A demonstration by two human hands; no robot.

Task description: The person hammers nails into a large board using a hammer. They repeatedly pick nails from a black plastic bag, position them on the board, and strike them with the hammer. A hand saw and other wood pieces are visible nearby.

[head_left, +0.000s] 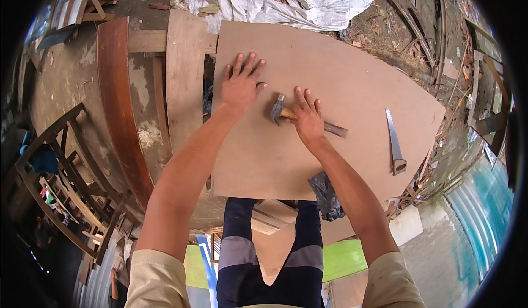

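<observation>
**Hammer and big board, view from above**

So the left hand was pressed flat on the big brown board, fingers spread wide. The right hand lay over the hammer, its fingers across the wooden handle, metal head poking out just left of them. A handsaw sat well apart near the board's right edge. A crumpled white tarp lay past the far edge, and a black plastic bag hung by the near one.
</observation>
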